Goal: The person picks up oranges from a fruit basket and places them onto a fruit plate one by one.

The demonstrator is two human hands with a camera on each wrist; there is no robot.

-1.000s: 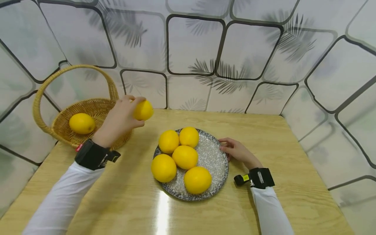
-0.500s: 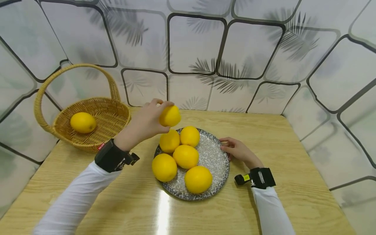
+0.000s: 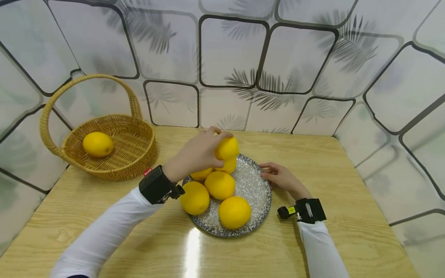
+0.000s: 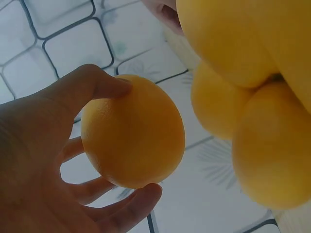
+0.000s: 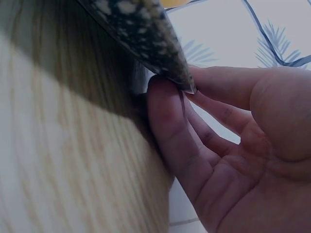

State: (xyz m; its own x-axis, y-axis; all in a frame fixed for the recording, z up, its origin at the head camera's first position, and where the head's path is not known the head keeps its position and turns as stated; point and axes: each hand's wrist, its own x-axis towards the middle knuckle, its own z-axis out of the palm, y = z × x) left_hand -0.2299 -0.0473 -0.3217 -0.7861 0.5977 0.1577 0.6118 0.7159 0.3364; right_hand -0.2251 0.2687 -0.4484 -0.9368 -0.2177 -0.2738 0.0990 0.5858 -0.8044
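Observation:
My left hand (image 3: 196, 152) grips a yellow lemon (image 3: 227, 148) between thumb and fingers, above the back of a speckled grey plate (image 3: 253, 185). In the left wrist view, the thumb lies on one side of the held lemon (image 4: 136, 136) and fingertips on the other. Several more lemons (image 3: 219, 185) rest on the plate, mostly on its left half; the held one and the hand partly cover two at the back. At the plate's right rim, my right hand (image 3: 283, 179) pinches the edge (image 5: 180, 68), with one digit under it.
A wicker basket (image 3: 139, 154) with a tall handle stands at the left, with one lemon (image 3: 98, 144) lying in it. A patterned wall (image 3: 229, 58) rises behind the wooden table (image 3: 146, 239). Both wrists wear black straps (image 3: 309, 210).
My left hand has carried the lemon rightward from beside the basket to over the back of the plate. The right hand has stayed at the rim.

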